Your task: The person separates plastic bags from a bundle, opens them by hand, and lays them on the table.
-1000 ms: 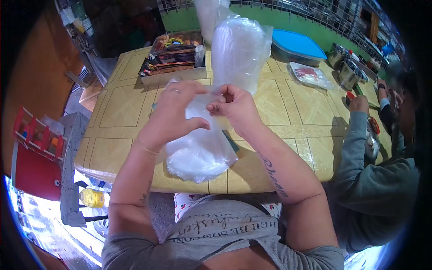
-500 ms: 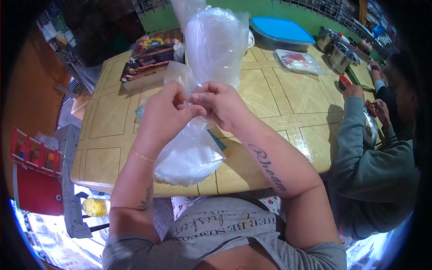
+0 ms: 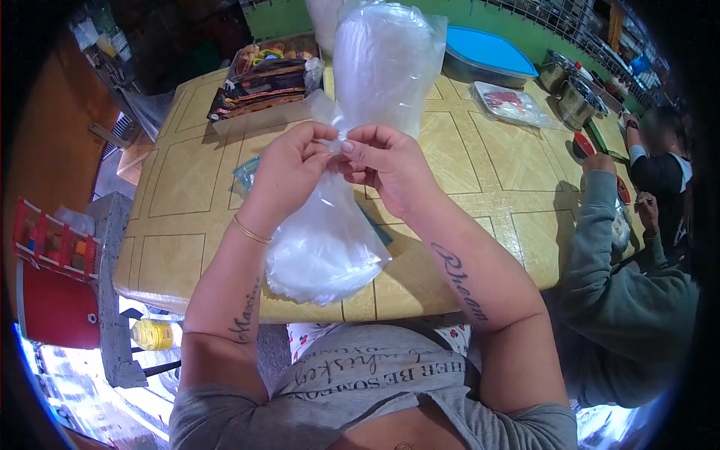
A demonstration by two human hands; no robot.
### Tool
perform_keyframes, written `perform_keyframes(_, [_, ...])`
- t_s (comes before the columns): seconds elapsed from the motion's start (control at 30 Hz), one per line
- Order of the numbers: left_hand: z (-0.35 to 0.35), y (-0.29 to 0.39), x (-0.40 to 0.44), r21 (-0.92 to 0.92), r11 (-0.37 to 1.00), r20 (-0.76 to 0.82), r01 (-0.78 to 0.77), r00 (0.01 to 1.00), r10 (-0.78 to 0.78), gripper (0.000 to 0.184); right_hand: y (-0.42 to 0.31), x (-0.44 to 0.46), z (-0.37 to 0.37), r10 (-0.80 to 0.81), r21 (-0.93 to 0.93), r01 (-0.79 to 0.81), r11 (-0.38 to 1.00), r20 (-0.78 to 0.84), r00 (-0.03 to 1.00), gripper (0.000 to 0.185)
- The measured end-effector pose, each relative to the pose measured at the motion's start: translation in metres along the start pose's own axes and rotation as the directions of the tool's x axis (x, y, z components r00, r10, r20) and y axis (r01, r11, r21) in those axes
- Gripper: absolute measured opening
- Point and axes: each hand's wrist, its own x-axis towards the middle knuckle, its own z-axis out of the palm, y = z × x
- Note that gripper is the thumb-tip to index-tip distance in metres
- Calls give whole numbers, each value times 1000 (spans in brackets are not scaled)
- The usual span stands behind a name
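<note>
A filled clear plastic bag rests near the table's front edge, its neck gathered and twisted upward. My left hand pinches that neck from the left, fingers closed. From the right, my right hand pinches the same neck, its fingertips touching those of my left hand. The bag's loose top sticks up above both hands. Behind them stands a tall wrapped stack of clear plastic. A teal item, partly hidden, lies left of my left hand.
On the yellow table are a box of packets, a blue-lidded container, a wrapped tray and metal pots. A person in a grey-green sleeve sits at right, another person beyond. A red cooler is at left.
My hands have come together and the bag's neck, loose a second ago, is now narrow and twisted between my fingers. My left hand has closed from a spread pose. The view has shifted slightly.
</note>
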Motion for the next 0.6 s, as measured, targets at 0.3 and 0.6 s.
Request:
perform_keyframes(0.3, [9,1,-6,96,989,24,-112,994,110,23,3,2,-4,-195,-136,202,970,67,979,18])
perform_keyframes(0.6, [3,-3,-1,-55,998,-48,-43,998,40,9,-1,5,-9,-126,43,123,991,71,989,14])
